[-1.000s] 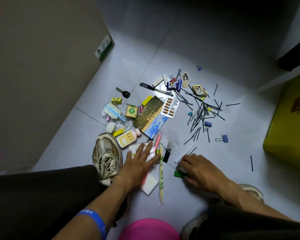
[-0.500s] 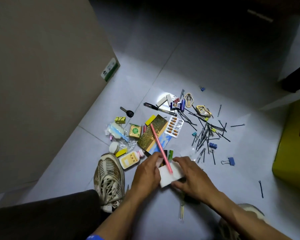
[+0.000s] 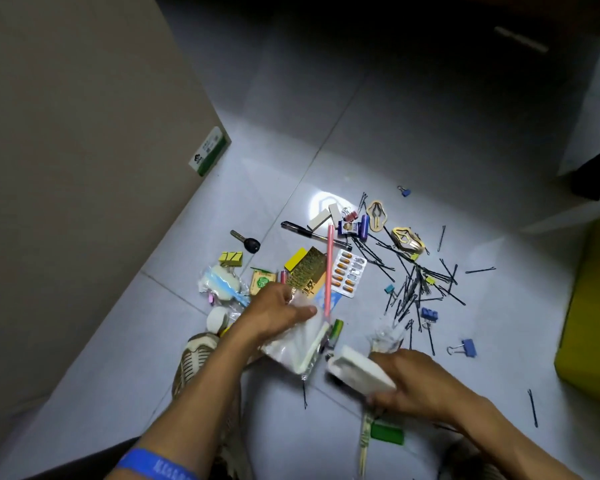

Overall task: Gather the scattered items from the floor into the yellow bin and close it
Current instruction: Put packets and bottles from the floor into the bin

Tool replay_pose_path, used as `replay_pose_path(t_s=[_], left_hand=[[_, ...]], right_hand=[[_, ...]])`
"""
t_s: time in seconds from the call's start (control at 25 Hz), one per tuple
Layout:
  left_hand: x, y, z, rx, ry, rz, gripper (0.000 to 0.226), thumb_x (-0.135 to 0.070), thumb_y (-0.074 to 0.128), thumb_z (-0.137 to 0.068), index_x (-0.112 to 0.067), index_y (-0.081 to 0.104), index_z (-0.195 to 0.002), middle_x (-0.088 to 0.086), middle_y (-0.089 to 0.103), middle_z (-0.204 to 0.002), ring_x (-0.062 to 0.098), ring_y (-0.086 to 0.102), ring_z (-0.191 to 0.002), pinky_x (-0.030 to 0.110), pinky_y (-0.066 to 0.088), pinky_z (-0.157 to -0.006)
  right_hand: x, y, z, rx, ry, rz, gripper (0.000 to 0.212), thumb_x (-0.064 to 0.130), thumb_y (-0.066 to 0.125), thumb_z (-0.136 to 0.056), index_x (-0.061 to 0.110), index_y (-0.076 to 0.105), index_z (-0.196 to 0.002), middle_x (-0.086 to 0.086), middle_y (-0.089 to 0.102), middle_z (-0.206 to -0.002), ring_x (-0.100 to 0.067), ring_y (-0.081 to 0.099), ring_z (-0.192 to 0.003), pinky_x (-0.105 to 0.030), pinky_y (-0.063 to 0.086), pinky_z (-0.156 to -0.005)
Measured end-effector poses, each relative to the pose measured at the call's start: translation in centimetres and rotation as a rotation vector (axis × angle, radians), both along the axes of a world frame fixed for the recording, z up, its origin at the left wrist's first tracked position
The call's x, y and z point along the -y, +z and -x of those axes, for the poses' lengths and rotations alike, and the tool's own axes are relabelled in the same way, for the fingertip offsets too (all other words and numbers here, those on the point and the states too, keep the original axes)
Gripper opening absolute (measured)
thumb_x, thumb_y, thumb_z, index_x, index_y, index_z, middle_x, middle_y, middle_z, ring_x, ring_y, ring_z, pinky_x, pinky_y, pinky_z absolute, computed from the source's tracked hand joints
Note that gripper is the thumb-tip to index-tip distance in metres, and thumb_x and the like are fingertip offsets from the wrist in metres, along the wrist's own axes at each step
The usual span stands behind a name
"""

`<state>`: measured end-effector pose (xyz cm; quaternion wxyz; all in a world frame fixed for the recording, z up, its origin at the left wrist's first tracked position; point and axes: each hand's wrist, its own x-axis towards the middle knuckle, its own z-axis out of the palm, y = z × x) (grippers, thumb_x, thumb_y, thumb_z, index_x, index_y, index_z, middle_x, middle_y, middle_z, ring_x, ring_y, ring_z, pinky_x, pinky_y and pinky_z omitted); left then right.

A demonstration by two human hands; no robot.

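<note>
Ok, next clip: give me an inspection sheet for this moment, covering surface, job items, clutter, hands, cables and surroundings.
Surface: pale tiled floor, lamp glare.
Job items: yellow bin at right edge, lid state not visible; pill pack, black pen, key on the floor.
Clutter: hairpins and binder clips scattered.
Hands: left hand grips a clear bag and pink pen; right hand grips a white block.
Cables: nothing seen.
Surroundings: cardboard box on the left.

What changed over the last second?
Both hands lifted off the floor with items: left hand now grips a clear plastic bag and pink pen; right hand holds a white block. Hairpin pile, pill blister and key stayed put.
</note>
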<state>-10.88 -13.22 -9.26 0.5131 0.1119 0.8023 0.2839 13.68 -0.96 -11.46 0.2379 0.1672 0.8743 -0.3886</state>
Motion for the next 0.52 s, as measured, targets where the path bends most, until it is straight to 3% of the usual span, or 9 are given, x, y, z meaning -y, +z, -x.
replay_pose_path(t_s=[0.08, 0.16, 0.2, 0.28, 0.36, 0.44, 0.52], left_hand=[[-1.0, -0.6, 0.2, -0.036, -0.028, -0.019, 0.015, -0.035, 0.074, -0.082, -0.022, 0.070, -0.090, -0.009, 0.071, -0.088, 0.005, 0.065, -0.076, 0.022, 0.049, -0.057], [-2.2, -2.2, -0.1, -0.348, -0.073, 0.034, 0.026, -0.039, 0.069, -0.086, -0.021, 0.067, -0.103, -0.006, 0.057, -0.116, 0.013, 0.056, -0.101, 0.032, 0.052, -0.080], [-2.7, -2.8, -0.4, -0.493, -0.132, 0.081, 0.028, -0.041, 0.067, -0.086, -0.021, 0.067, -0.106, -0.004, 0.049, -0.122, 0.017, 0.049, -0.108, 0.036, 0.050, -0.089], [-3.4, -3.7, -1.3, -0.620, -0.172, 0.098, 0.026, -0.042, 0.067, -0.086, -0.022, 0.067, -0.104, -0.003, 0.044, -0.124, 0.019, 0.045, -0.111, 0.037, 0.049, -0.091], [-3.7, -4.3, -1.9, -0.579, -0.075, 0.042, 0.020, -0.041, 0.068, -0.086, -0.024, 0.066, -0.096, -0.003, 0.049, -0.115, 0.019, 0.053, -0.102, 0.036, 0.051, -0.085], [-4.0, -4.7, -2.2, -0.490, 0.044, -0.009, 0.014, -0.036, 0.069, -0.085, -0.022, 0.065, -0.087, -0.001, 0.060, -0.101, 0.020, 0.060, -0.091, 0.030, 0.050, -0.076], [-4.1, -4.9, -2.5, -0.331, 0.202, -0.087, 0.012, -0.029, 0.068, -0.086, -0.018, 0.063, -0.083, 0.001, 0.067, -0.092, 0.020, 0.063, -0.085, 0.026, 0.049, -0.070]], right_hand=[[-1.2, 1.1, 0.2, -0.030, -0.303, 0.236, 0.043, 0.072, 0.059, -0.076, 0.041, 0.060, -0.106, 0.018, 0.067, -0.097, -0.001, 0.062, -0.079, -0.014, 0.047, -0.064], [-2.1, 1.5, 2.8, -0.123, -0.643, 0.383, 0.036, 0.071, 0.055, -0.081, 0.045, 0.059, -0.105, 0.024, 0.059, -0.105, 0.001, 0.062, -0.090, -0.014, 0.051, -0.067], [-2.4, 1.5, 4.8, -0.136, -0.753, 0.409, 0.031, 0.065, 0.053, -0.086, 0.042, 0.059, -0.106, 0.022, 0.057, -0.110, -0.001, 0.062, -0.094, -0.014, 0.052, -0.065], [-2.8, 0.8, 8.7, -0.116, -0.878, 0.442, 0.027, 0.049, 0.053, -0.094, 0.030, 0.062, -0.110, 0.009, 0.062, -0.111, -0.009, 0.066, -0.093, -0.014, 0.052, -0.060], [-2.7, 0.0, 11.2, -0.100, -0.932, 0.449, 0.031, 0.039, 0.058, -0.094, 0.016, 0.061, -0.115, -0.002, 0.065, -0.110, -0.016, 0.068, -0.090, -0.022, 0.057, -0.061], [-1.8, -1.0, 12.0, -0.041, -1.023, 0.472, 0.031, 0.036, 0.067, -0.085, 0.014, 0.063, -0.105, -0.008, 0.070, -0.098, -0.024, 0.070, -0.083, -0.041, 0.061, -0.064], [-1.0, -1.8, 11.5, -0.011, -1.080, 0.507, 0.032, 0.035, 0.069, -0.078, 0.015, 0.062, -0.102, -0.008, 0.073, -0.092, -0.026, 0.072, -0.079, -0.046, 0.061, -0.068]])
